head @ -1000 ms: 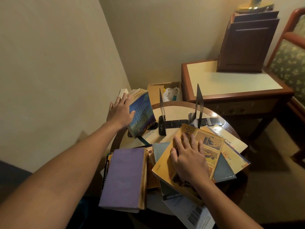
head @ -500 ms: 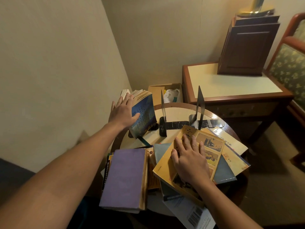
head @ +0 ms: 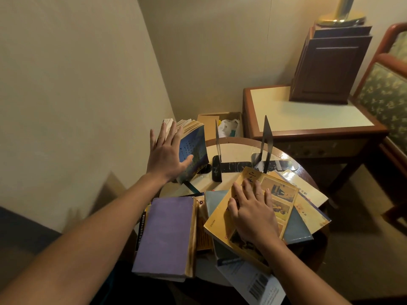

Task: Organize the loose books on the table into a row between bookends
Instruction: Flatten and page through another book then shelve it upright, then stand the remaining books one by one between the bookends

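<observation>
A tilted blue paperback (head: 193, 155), propped by a flat, open left hand (head: 167, 155) left of two black metal bookends (head: 266, 142) on the round table (head: 237, 150), could be toppled if released; a yellow illustrated paperback (head: 279, 194) is pressed under the open right hand (head: 253, 214).

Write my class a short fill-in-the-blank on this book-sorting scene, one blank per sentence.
The standing book that the left hand steadies has a ____ cover.
The right hand rests on a flat book whose cover is ____.
The number of black bookends upright on the table is ____.
The purple book lies nearer the ____ arm.
Missing words: blue; yellow; two; left.
</observation>
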Motion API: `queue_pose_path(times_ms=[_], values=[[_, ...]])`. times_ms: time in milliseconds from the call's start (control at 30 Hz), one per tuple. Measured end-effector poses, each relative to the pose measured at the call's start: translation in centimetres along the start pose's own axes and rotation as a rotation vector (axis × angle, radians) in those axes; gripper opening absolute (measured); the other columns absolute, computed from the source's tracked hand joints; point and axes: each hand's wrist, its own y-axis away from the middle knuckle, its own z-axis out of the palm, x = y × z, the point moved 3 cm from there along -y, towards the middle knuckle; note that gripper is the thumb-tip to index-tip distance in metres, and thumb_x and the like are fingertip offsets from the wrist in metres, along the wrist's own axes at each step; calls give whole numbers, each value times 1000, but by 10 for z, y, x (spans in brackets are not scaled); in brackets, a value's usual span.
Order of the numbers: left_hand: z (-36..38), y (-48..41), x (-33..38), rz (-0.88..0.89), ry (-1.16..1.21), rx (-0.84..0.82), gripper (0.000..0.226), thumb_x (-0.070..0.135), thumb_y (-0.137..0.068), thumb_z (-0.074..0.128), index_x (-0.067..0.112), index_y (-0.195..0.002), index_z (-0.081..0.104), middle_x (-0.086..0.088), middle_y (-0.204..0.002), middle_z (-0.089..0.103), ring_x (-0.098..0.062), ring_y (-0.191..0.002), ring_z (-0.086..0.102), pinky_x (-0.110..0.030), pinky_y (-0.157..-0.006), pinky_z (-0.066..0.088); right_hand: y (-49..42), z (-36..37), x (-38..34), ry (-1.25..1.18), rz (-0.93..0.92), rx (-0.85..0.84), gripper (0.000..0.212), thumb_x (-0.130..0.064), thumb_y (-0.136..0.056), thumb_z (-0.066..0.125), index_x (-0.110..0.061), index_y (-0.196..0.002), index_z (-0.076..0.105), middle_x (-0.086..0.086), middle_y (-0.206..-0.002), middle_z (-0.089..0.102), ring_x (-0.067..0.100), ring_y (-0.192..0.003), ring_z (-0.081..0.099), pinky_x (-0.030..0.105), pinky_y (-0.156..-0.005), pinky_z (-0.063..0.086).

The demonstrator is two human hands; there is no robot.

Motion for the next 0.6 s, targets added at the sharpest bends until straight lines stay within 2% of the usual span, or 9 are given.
queue_pose_path(times_ms=[67, 133, 200, 267, 333, 433, 500, 600], values=[[-6, 18, 13, 35, 64, 76, 86, 57, -86, 55, 16, -156, 27, -8, -166, 16, -30, -154, 4, -54, -123, -1, 0, 0, 1, 9, -4, -14, 62, -56, -101, 9, -35, -159, -1, -1, -168, -2, 25, -154, -12, 51, -124, -4], [-10, 42, 31, 59, 187, 132, 79, 51, -88, 56, 15, -154, 31, -7, -165, 19, -28, -154, 7, -55, -123, 6, 1, 0, 0, 13, -8, -21, 62, -57, -101, 8, -34, -159, -2, 0, -168, -3, 25, -153, -13, 51, -124, -5], [-10, 71, 52, 56, 335, 123, 72, 45, -90, 57, 17, -152, 34, -5, -164, 24, -25, -154, 12, -55, -123, 13, 6, 1, -1, 24, -16, -33, 63, -57, -101, 8, -34, -159, -3, 1, -168, -4, 26, -153, -13, 52, -123, -5], [-6, 98, 72, -6, 502, -2, 67, 43, -92, 55, 22, -152, 34, 0, -162, 28, -21, -151, 20, -52, -122, 21, 13, 2, -2, 32, -41, -44, 63, -57, -101, 7, -34, -159, -3, 1, -168, -4, 27, -153, -12, 53, -123, -6], [0, 120, 91, -94, 651, -219, 63, 46, -95, 53, 29, -153, 32, 5, -162, 27, -16, -149, 24, -49, -119, 29, 18, 0, -4, 4, -84, -77, 64, -58, -101, 12, -33, -159, 0, 2, -168, -4, 27, -153, -12, 53, -123, -7], [8, 142, 111, -88, 619, -494, 62, 51, -98, 51, 33, -154, 31, 6, -166, 17, -19, -153, 12, -46, -121, 26, 25, -7, 4, -70, -65, -95, 64, -59, -101, 27, -34, -159, 12, 1, -168, 3, 28, -154, -6, 54, -123, -4], [7, 151, 116, -70, 561, -568, 64, 54, -99, 48, 35, -156, 26, 6, -166, 15, -22, -154, 7, -47, -121, 23, 29, -13, 21, -52, 12, -74, 63, -63, -99, 32, -38, -156, 20, 3, -168, 8, 32, -154, 0, 58, -122, 0], [-1, 160, 117, -129, 583, -550, 65, 54, -99, 48, 34, -156, 26, 3, -163, 26, -25, -148, 24, -44, -117, 30, 41, -19, 54, -15, 140, -126, 66, -70, -96, 27, -44, -155, 16, 4, -168, 1, 33, -154, -4, 61, -120, -1]])
